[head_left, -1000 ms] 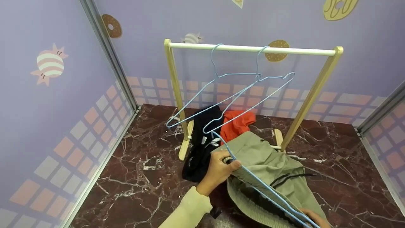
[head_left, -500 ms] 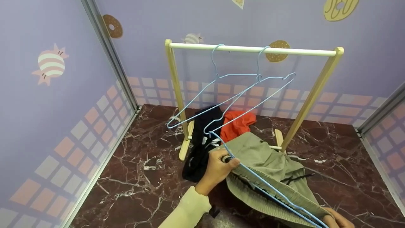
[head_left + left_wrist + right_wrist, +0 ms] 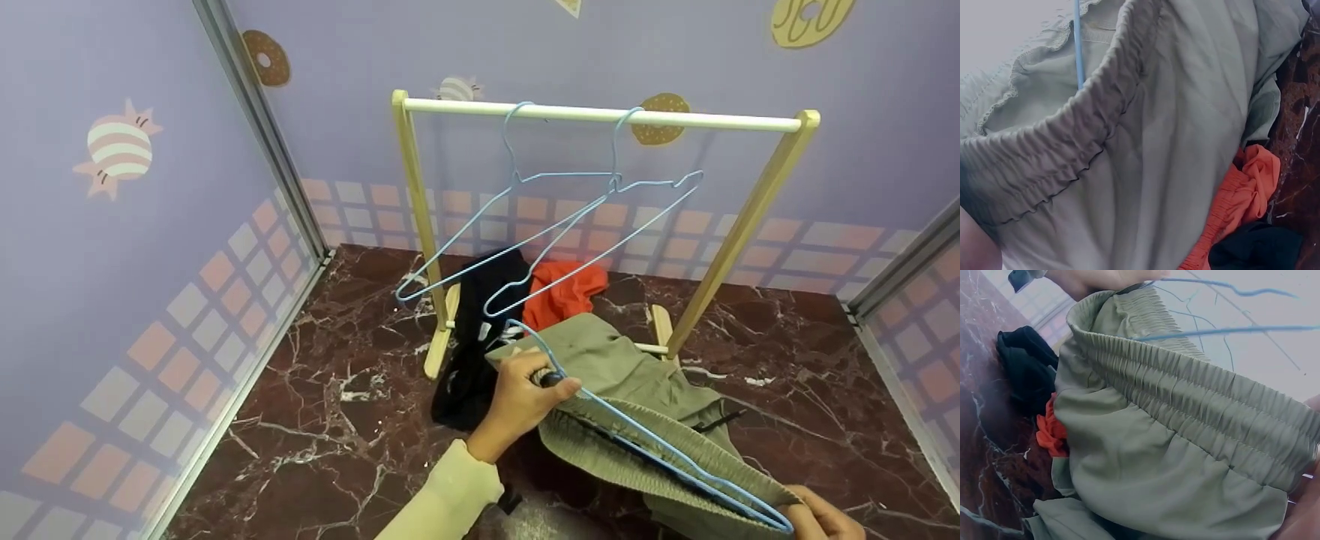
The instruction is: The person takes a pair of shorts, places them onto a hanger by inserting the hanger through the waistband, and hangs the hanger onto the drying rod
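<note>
My left hand (image 3: 525, 394) pinches a light blue wire hanger (image 3: 630, 420) together with one end of the elastic waistband of olive-green pants (image 3: 622, 360). At the lower right, my right hand (image 3: 821, 514) grips the other end of the waistband, close by the hanger's far tip. Between the hands the waistband is stretched long, and the hanger lies along its opening. The right wrist view shows the gathered waistband (image 3: 1202, 394) pulled wide. In the left wrist view a blue hanger wire (image 3: 1078, 50) runs down into the waistband's opening.
A rack with wooden legs and a white rail (image 3: 712, 121) stands behind, with two blue wire hangers (image 3: 551, 176) on it. Black clothing (image 3: 469, 375) and an orange-red garment (image 3: 562, 289) lie on the dark marbled floor (image 3: 337, 420). Purple walls surround the space.
My right hand has moved right and slightly up, drawing the waistband out longer. The hanger's far tip now shows inside the waistband beside that hand. My left hand has barely moved.
</note>
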A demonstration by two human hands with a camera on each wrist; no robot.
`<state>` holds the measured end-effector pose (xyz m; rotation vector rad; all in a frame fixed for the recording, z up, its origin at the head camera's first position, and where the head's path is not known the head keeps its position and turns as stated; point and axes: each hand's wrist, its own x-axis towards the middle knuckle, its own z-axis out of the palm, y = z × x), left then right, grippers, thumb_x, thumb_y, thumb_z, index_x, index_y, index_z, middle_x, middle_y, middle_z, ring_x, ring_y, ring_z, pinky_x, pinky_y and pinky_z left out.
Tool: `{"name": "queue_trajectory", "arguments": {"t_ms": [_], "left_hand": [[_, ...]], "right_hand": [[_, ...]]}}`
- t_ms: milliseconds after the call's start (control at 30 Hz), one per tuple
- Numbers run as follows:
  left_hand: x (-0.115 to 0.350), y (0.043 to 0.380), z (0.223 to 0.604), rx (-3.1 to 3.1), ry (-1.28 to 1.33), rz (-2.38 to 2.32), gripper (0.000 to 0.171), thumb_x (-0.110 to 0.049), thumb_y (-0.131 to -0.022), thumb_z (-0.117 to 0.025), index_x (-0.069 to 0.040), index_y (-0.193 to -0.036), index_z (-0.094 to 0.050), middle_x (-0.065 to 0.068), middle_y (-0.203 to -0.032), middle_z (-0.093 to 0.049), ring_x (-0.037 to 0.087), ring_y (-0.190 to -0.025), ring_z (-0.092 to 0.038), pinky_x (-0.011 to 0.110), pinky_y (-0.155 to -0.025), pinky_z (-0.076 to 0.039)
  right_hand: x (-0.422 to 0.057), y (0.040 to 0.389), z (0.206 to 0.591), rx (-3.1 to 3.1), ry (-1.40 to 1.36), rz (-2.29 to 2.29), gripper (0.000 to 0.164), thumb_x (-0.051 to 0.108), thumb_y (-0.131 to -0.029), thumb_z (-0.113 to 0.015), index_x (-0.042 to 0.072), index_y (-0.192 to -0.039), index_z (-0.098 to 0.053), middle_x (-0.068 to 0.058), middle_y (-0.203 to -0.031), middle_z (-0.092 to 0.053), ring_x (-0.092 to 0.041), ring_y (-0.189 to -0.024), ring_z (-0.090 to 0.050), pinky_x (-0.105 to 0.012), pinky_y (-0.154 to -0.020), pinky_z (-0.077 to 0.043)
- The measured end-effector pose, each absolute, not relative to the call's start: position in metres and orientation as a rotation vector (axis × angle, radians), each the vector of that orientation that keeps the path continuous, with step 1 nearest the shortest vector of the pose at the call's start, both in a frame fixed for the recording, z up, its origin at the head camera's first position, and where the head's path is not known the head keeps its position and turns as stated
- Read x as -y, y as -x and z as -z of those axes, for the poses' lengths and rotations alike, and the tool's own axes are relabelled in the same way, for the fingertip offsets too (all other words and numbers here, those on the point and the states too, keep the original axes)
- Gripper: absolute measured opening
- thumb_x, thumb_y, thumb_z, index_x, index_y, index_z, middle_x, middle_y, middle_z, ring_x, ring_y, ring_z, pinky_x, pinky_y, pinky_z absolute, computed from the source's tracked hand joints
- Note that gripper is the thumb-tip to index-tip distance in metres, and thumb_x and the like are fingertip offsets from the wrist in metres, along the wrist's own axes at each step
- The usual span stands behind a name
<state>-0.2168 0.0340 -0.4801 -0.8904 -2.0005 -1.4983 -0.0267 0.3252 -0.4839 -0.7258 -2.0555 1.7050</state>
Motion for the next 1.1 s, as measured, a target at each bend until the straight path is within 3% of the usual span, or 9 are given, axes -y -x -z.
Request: {"name": "queue_trajectory", "arguments": {"t_ms": [200, 333, 500, 700, 833, 1100], "left_hand": [[-0.036, 0.215, 0.483, 2.026, 0.919, 1.373, 0.057, -0.066, -0.076, -0.054, -0.015, -0.052, -0.042, -0.006, -0.053, -0.039, 0.000, -0.053, -0.033, 0.038, -0.074, -0.038], [-0.038, 0.215, 0.482, 2.007, 0.949, 1.287, 0.053, -0.064, -0.076, -0.056, -0.017, -0.053, -0.046, -0.008, -0.055, -0.044, 0.001, -0.054, -0.036, 0.028, -0.069, -0.035], [-0.041, 0.213, 0.482, 1.969, 0.972, 1.231, 0.050, -0.061, -0.077, -0.059, -0.019, -0.054, -0.046, -0.010, -0.052, -0.043, 0.001, -0.055, -0.034, 0.020, -0.063, -0.026], [-0.041, 0.215, 0.481, 1.956, 0.956, 1.188, 0.048, -0.061, -0.075, -0.062, -0.019, -0.054, -0.049, -0.012, -0.052, -0.048, 0.001, -0.057, -0.040, 0.020, -0.064, -0.030], [-0.041, 0.215, 0.482, 1.975, 0.951, 1.135, 0.045, -0.059, -0.073, -0.065, -0.020, -0.055, -0.052, -0.012, -0.055, -0.054, 0.001, -0.059, -0.047, 0.021, -0.064, -0.034], [-0.045, 0.210, 0.484, 2.047, 0.929, 0.978, 0.042, -0.061, -0.065, -0.070, -0.022, -0.056, -0.059, -0.013, -0.054, -0.057, 0.000, -0.056, -0.050, 0.026, -0.065, -0.038]], "right_hand": [[-0.326, 0.024, 0.477, 2.306, 0.879, -1.562, 0.028, 0.012, -0.092, -0.043, 0.009, -0.078, -0.067, -0.001, -0.046, -0.052, -0.017, -0.034, -0.044, -0.030, -0.037, -0.039], [-0.325, 0.022, 0.475, 2.361, 0.829, -1.488, 0.028, 0.014, -0.094, -0.041, 0.007, -0.084, -0.066, 0.000, -0.050, -0.054, -0.018, -0.038, -0.048, -0.030, -0.040, -0.041], [-0.322, 0.026, 0.474, 2.259, 0.827, -1.508, 0.025, 0.009, -0.091, -0.045, 0.004, -0.080, -0.068, 0.002, -0.050, -0.057, -0.016, -0.037, -0.048, -0.028, -0.039, -0.041], [-0.327, 0.021, 0.474, 2.219, 0.809, -1.621, 0.025, 0.017, -0.093, -0.047, 0.002, -0.086, -0.067, -0.003, -0.055, -0.060, -0.021, -0.040, -0.051, -0.032, -0.039, -0.042], [-0.328, 0.021, 0.474, 2.211, 0.882, -1.598, 0.027, 0.018, -0.093, -0.045, 0.003, -0.088, -0.067, -0.007, -0.050, -0.057, -0.024, -0.036, -0.046, -0.035, -0.037, -0.040], [-0.324, 0.025, 0.471, 2.149, 0.927, -1.590, 0.024, 0.014, -0.091, -0.047, 0.003, -0.084, -0.068, -0.004, -0.050, -0.059, -0.025, -0.036, -0.049, -0.034, -0.037, -0.042]]}}
